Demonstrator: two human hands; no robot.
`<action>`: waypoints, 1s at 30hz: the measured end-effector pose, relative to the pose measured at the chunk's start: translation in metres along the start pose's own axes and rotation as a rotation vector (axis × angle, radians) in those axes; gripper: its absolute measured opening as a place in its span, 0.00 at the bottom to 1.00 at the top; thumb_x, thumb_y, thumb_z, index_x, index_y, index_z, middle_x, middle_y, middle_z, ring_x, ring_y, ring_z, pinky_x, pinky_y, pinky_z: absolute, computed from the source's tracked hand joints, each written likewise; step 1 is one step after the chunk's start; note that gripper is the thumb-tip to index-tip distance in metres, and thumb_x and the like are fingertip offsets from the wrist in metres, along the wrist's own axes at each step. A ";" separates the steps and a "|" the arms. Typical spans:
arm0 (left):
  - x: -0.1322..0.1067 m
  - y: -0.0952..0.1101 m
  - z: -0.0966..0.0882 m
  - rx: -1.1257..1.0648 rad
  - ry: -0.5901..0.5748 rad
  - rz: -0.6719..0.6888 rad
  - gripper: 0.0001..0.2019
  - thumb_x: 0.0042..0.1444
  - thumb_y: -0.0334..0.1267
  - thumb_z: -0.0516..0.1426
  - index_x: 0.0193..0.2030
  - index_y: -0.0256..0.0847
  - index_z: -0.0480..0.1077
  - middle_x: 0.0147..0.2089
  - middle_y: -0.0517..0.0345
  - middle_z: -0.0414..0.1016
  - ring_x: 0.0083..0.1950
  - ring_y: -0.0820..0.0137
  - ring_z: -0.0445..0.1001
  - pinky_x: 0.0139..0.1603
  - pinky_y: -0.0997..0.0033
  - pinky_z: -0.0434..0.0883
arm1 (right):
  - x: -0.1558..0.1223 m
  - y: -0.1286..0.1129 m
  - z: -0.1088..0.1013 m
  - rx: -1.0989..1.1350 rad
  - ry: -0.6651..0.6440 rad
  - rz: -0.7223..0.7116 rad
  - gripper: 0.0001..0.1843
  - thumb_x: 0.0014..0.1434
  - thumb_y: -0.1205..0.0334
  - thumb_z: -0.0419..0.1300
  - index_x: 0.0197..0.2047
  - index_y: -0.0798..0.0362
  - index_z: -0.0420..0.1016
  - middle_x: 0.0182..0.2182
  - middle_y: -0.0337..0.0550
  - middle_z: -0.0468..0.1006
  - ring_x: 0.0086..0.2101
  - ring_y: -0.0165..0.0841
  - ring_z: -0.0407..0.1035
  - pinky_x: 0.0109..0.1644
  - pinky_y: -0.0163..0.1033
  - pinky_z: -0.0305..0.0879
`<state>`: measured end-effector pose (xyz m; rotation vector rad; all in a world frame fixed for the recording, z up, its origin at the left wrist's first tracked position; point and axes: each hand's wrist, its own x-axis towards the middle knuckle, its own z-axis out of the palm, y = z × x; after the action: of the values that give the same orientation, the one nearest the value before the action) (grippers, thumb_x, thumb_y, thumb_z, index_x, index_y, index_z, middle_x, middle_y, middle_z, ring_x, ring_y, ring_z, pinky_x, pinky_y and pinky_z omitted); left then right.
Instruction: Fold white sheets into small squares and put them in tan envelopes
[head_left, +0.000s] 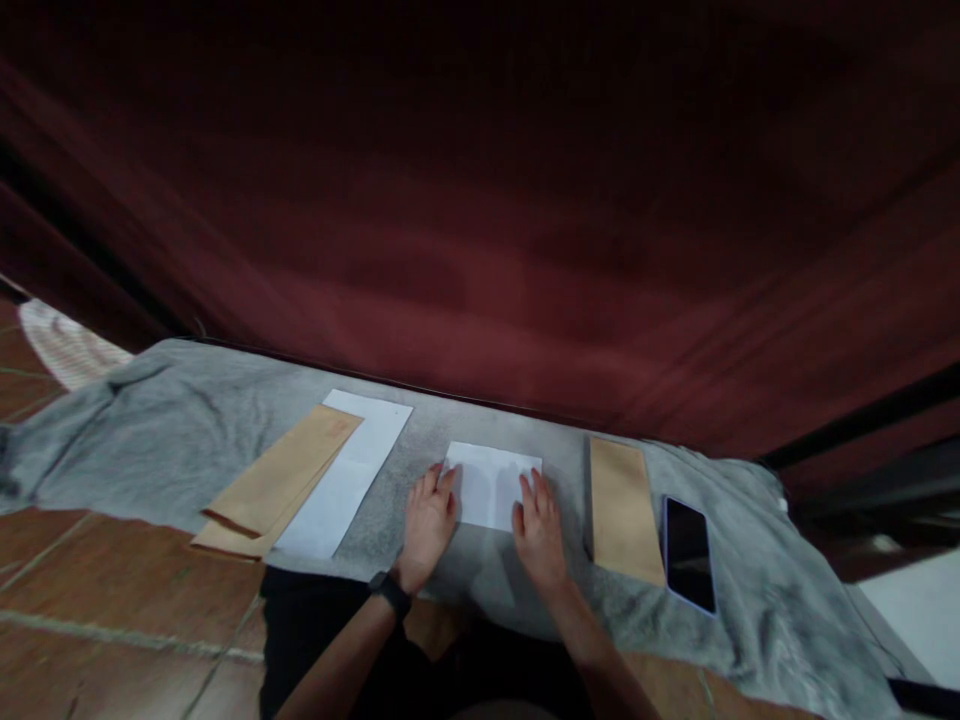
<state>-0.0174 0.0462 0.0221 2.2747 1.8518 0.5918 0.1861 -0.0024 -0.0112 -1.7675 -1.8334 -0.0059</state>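
A folded white sheet of paper [491, 482] lies on a grey cloth [180, 430] in front of me. My left hand [427, 520] lies flat, fingers stretched out, touching the sheet's left edge. A black watch sits on that wrist. My right hand [538, 530] lies flat with its fingers on the sheet's right part. Neither hand grips anything.
Brown envelopes [274, 480] overlap a larger white sheet [352, 475] at the left. Another brown envelope [624, 510] and a dark phone [688, 552] lie at the right. A dark red curtain [480, 220] hangs behind. Brown tiled floor [97, 610] shows at the left.
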 end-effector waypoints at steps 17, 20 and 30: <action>0.023 0.011 0.048 0.174 -0.049 0.202 0.27 0.71 0.43 0.42 0.73 0.35 0.56 0.74 0.46 0.56 0.76 0.59 0.51 0.74 0.50 0.51 | 0.027 0.005 0.031 -0.145 -0.050 -0.006 0.27 0.73 0.56 0.46 0.71 0.55 0.60 0.69 0.56 0.61 0.68 0.44 0.54 0.70 0.55 0.49; 0.020 0.007 0.048 0.176 -0.008 0.154 0.29 0.71 0.45 0.42 0.73 0.32 0.55 0.74 0.44 0.55 0.76 0.58 0.50 0.75 0.50 0.49 | 0.027 0.015 0.027 -0.170 -0.054 0.024 0.28 0.73 0.56 0.47 0.71 0.59 0.58 0.68 0.58 0.60 0.68 0.45 0.54 0.69 0.56 0.50; 0.017 0.006 0.047 0.203 -0.001 0.112 0.29 0.69 0.42 0.43 0.73 0.32 0.55 0.74 0.43 0.55 0.76 0.58 0.51 0.74 0.50 0.49 | 0.050 -0.024 0.048 -0.112 -0.145 0.018 0.27 0.73 0.58 0.40 0.70 0.57 0.61 0.69 0.50 0.60 0.68 0.39 0.54 0.72 0.51 0.47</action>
<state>0.0086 0.0673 -0.0150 2.5194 1.8720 0.4345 0.1474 0.0591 -0.0209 -1.9054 -1.9529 0.0273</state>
